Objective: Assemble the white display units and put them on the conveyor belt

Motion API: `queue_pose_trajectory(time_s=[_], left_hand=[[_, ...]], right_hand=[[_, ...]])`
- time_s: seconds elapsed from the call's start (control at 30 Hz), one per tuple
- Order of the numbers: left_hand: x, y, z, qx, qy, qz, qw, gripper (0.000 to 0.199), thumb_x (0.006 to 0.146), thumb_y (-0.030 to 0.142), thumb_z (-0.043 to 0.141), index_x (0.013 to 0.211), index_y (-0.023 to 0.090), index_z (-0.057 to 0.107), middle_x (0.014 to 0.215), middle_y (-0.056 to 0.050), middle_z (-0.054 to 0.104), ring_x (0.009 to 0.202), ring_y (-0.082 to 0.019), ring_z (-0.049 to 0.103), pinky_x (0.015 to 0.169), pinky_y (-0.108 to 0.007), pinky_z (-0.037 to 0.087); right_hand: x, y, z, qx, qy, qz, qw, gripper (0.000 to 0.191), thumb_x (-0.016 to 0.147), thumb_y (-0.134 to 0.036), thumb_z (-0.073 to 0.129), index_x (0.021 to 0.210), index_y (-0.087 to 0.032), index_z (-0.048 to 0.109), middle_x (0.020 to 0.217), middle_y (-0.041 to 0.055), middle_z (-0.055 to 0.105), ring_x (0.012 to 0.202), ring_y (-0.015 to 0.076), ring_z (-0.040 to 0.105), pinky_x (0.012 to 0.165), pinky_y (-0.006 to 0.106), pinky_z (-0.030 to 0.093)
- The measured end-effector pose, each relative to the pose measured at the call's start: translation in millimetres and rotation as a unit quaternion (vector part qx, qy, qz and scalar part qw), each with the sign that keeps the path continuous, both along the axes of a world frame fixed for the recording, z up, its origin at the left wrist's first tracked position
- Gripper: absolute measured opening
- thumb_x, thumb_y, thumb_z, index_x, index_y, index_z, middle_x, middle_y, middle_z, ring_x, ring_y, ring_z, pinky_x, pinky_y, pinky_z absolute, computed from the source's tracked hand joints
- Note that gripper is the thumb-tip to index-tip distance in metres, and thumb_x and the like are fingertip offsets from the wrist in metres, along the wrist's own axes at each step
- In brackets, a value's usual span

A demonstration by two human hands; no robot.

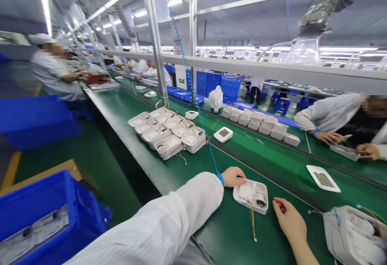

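Note:
A shallow white plastic housing lies open side up on the green bench in front of me. Inside it are white parts and a dark round component, and a bundle of coloured wires with a small connector trails over its front edge. My left hand, with a blue wrist strap, grips the housing's far left rim; some fingertips are hidden. To the right of the housing, apart from it, my right hand is loosely curled, with nothing visible in it.
Wired housings stand grouped at left; more are stacked at near right. Display units lie on the conveyor. Opposite, a person's hands hold another housing. A blue coiled cord hangs down; a blue bin stands at lower left.

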State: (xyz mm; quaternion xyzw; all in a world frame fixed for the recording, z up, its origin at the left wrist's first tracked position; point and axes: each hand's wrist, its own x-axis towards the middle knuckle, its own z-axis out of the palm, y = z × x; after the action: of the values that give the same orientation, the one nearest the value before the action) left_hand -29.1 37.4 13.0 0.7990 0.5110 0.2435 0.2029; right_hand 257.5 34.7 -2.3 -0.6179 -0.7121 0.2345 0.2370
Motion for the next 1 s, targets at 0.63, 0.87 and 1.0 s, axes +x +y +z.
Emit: queue_pose_trajectory(time_s=[0.63, 0.87, 1.0], left_hand=[[35, -5, 14.1, -0.002, -0.086, 0.139, 0.987, 0.014, 0.082, 0.031, 0.066, 0.083, 0.024, 0.079, 0.087, -0.001, 0.079, 0.093, -0.023, 0.07, 0.097, -0.04, 0.045], [27, 13, 10.9, -0.013, -0.169, 0.056, 0.984, 0.023, 0.088, 0.027, 0.055, 0.097, 0.017, 0.073, 0.104, -0.01, 0.075, 0.1, -0.025, 0.067, 0.094, -0.044, 0.049], [28, 13, 6.0, -0.007, -0.181, 0.015, 0.983, 0.021, 0.088, 0.028, 0.055, 0.097, 0.018, 0.071, 0.104, -0.009, 0.074, 0.1, -0.026, 0.067, 0.094, -0.047, 0.05]], right_hand=[[2, -10, 12.1, 0.079, 0.047, -0.009, 0.996, 0.03, 0.069, -0.06, 0.057, 0.075, -0.035, 0.072, 0.073, 0.0045, 0.072, 0.064, 0.0319, 0.069, 0.055, 0.046, 0.056], [-19, -13, 16.5, 0.094, 0.077, -0.09, 0.989, 0.027, 0.082, -0.042, 0.058, 0.091, -0.022, 0.074, 0.08, 0.0054, 0.073, 0.072, 0.0218, 0.066, 0.074, 0.039, 0.055], [-18, -10, 31.5, 0.114, 0.142, -0.114, 0.977, 0.022, 0.087, -0.037, 0.061, 0.092, -0.019, 0.071, 0.077, 0.0031, 0.071, 0.066, 0.0164, 0.064, 0.067, 0.032, 0.054]])
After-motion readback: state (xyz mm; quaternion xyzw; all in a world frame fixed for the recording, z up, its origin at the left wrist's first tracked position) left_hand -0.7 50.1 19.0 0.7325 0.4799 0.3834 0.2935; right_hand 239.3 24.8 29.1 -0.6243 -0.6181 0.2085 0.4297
